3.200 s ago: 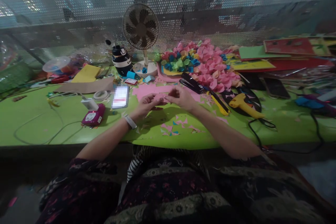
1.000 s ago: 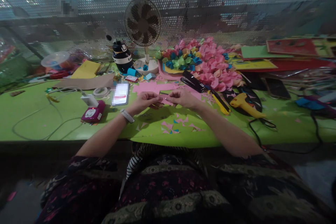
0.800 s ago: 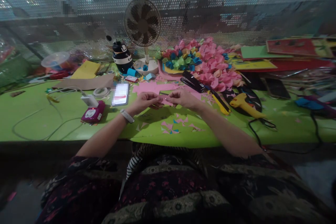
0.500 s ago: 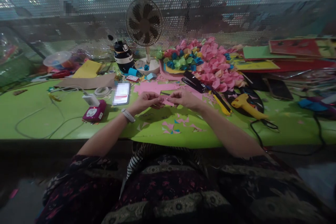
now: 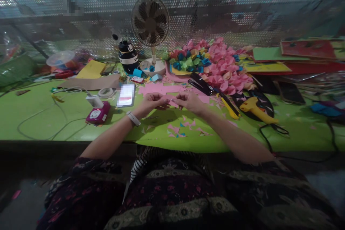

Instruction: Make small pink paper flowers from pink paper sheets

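A small piece of pink paper [image 5: 174, 103] is pinched between my two hands above the green tabletop. My left hand [image 5: 153, 103] grips its left end between thumb and fingers. At the other end, my right hand [image 5: 188, 102] pinches the paper in the same way. The fingers hide much of the piece, so its full shape cannot be made out. Just behind my hands lie flat sheets of pink paper [image 5: 161, 88]. Pink and blue paper scraps [image 5: 176, 129] are scattered on the table below my hands.
A heap of folded pink paper pieces [image 5: 223, 64] stands behind, beside a small fan [image 5: 151, 21] and a dark bottle [image 5: 128, 57]. To the right lie a stapler [image 5: 201, 84], a yellow cutter [image 5: 229, 106] and a yellow glue gun [image 5: 256, 109]. A lit phone [image 5: 126, 95] and purple socket box [image 5: 98, 113] are left.
My fingertips have come closer together on the pink paper, and less of it shows between them. The whole view has shifted slightly.
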A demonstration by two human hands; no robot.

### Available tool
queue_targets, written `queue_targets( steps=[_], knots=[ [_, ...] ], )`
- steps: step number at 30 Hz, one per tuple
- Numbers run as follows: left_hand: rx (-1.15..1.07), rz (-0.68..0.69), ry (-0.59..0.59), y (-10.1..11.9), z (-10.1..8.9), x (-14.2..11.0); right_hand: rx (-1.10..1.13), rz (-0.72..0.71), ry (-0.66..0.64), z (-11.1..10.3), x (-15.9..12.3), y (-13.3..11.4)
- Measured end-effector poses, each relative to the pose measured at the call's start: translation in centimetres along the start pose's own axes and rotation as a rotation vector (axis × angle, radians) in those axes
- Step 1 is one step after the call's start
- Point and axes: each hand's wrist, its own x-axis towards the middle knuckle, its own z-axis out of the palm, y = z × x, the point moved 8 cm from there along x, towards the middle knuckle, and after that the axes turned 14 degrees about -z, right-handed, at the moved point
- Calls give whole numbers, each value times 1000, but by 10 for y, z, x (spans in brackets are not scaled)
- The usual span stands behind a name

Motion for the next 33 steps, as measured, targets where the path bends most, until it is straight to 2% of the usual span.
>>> queue_targets(
  steps=[15,19,22,27,33],
  knots=[
    [-113,-17,-20,-4,-2,4,79,51,-35,5,-2,2],
    [-123,-27,10,-4,-5,3,81,59,-34,4,-2,0],
    [-84,-75,17,-6,-6,2,68,91,-121,4,-3,-1],
    [14,-236,-91,-16,0,1,76,163,-291,8,-10,4],
    [57,-269,-186,-17,7,-5,115,208,-353,14,-17,3]
  ],
)
